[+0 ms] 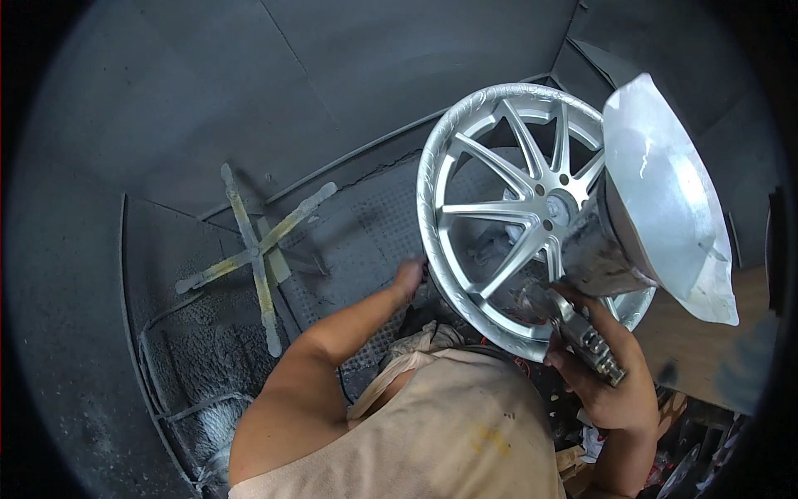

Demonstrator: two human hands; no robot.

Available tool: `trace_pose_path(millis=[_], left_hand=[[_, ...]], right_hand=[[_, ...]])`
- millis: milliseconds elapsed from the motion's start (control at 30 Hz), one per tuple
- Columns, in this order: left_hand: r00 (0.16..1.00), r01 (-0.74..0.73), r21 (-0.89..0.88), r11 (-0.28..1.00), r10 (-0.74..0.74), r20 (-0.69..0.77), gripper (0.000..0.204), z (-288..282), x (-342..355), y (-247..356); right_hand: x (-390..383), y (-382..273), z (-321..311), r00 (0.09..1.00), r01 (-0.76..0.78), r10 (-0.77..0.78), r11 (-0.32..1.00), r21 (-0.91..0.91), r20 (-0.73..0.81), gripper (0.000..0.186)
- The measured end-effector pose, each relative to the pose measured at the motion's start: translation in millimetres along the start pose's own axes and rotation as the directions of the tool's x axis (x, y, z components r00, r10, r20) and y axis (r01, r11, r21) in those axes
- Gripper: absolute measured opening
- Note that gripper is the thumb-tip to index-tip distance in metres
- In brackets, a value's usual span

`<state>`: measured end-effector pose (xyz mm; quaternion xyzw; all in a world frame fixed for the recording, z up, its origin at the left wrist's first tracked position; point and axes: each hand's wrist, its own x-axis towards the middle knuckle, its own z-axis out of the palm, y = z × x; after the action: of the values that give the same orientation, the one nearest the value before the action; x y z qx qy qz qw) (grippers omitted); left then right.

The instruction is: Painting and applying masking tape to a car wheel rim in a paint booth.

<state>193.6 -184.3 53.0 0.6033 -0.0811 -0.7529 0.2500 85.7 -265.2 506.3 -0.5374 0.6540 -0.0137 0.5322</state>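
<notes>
A silver multi-spoke alloy wheel [530, 218] stands tilted in front of me, right of centre. My right hand [611, 358] is wrapped round a metal spray gun [584, 339] in front of the wheel's lower right edge. On the gun sits a paint-stained cup [600, 249], with a wide, pale translucent funnel-like sheet [661, 191] at its top. The cup and sheet cover part of the wheel's right side. My left hand [407, 279] is at the wheel's lower left edge. Its fingers are hidden there, so I cannot see whether they grip the rim.
An X-shaped stand [255, 249] coated in grey and yellowish paint is to the left. Below it lies a rough, grey-coated block [195, 349] in a frame. Grey walls [349, 66] enclose the far side. A brown board [715, 341] and assorted clutter [582, 449] are at the right.
</notes>
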Motion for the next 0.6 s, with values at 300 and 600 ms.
trace_pose_path(millis=[300, 600], left_hand=[[0.992, -0.123, 0.062, 0.99, 0.125, -0.023, 0.038, -2.7, 31.1, -61.6], [0.951, -0.079, 0.363, 0.928, -0.038, 0.306, 0.041, 18.0, -54.3, -57.4]], right_hand=[[7.6, 23.1, 33.2, 0.986, 0.146, -0.137, 0.985, -0.093, 0.098, 0.044], [-14.8, 18.7, 11.1, 0.998, 0.059, -0.058, 0.983, 0.173, -0.01, 0.05]])
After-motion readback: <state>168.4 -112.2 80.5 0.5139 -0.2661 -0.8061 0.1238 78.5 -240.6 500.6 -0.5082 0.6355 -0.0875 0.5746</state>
